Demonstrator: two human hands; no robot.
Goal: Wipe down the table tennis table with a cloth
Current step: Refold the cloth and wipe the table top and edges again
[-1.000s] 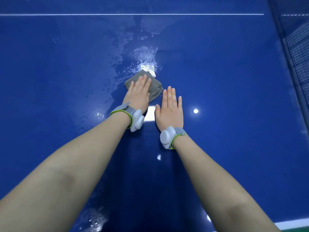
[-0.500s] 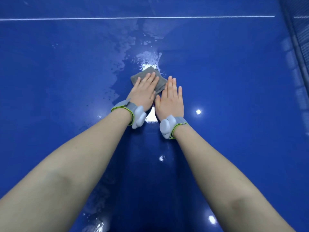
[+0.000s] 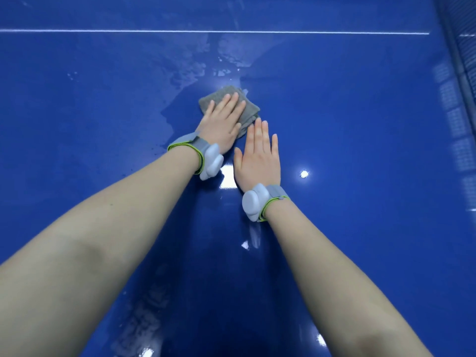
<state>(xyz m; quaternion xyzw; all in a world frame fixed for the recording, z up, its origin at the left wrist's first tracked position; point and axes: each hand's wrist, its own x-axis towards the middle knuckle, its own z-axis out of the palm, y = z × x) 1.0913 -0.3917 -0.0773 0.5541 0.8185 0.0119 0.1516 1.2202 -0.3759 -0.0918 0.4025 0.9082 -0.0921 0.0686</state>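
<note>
A folded grey cloth (image 3: 247, 110) lies flat on the glossy blue table tennis table (image 3: 360, 124). My left hand (image 3: 223, 122) presses down on it with straight fingers and covers most of it. My right hand (image 3: 258, 153) lies flat on the bare table just to the right of the cloth, palm down, fingertips close to the cloth's near corner. Both wrists carry grey bands with white sensor pods. Wet streaks and droplets shine on the surface beyond the cloth and to its left.
A white line (image 3: 206, 31) crosses the table at the far side. The dark net (image 3: 461, 55) runs along the right edge. More wet smears (image 3: 144, 328) show near the bottom between my arms. Ceiling lights reflect off the surface.
My left hand has slid the cloth a little farther away and to the left. My right hand has stayed flat on the table beside it.
</note>
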